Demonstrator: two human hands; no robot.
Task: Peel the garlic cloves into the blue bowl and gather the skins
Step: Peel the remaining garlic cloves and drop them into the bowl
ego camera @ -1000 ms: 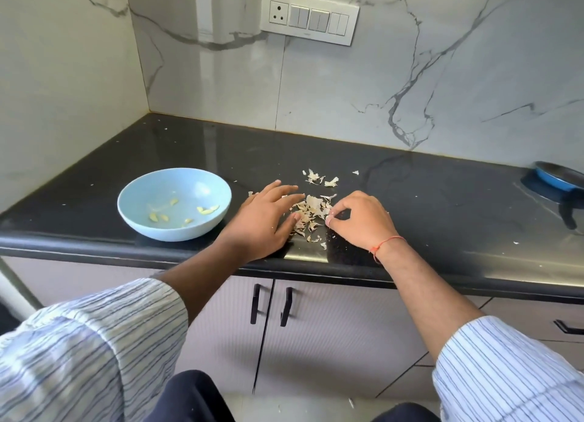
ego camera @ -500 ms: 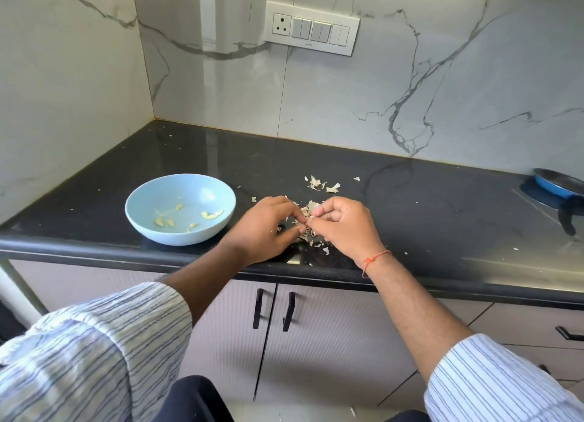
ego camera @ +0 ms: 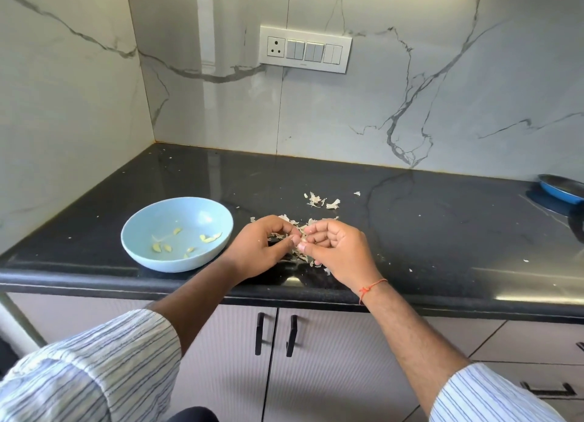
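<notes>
A light blue bowl point(ego camera: 177, 233) stands on the black counter point(ego camera: 410, 228) with several peeled garlic pieces point(ego camera: 207, 239) inside. To its right lies a pile of pale garlic skins point(ego camera: 300, 257), mostly under my hands. My left hand point(ego camera: 262, 249) and my right hand point(ego camera: 338, 251) meet just above that pile, fingers curled, both pinching a small pale piece point(ego camera: 301, 239) between their fingertips. Whether it is a clove or only skin I cannot tell. A second small cluster of skins point(ego camera: 320, 200) lies farther back.
A blue pan point(ego camera: 561, 189) sits at the counter's far right edge beside a dark handle. Loose skin flecks dot the counter. A switch panel point(ego camera: 305, 49) is on the marble wall behind. Cabinet doors with black handles point(ego camera: 275, 334) are below the counter edge.
My hands lifted off the skin pile and came together, fingertips now pinching a small piece between them. The view has tilted up slightly.
</notes>
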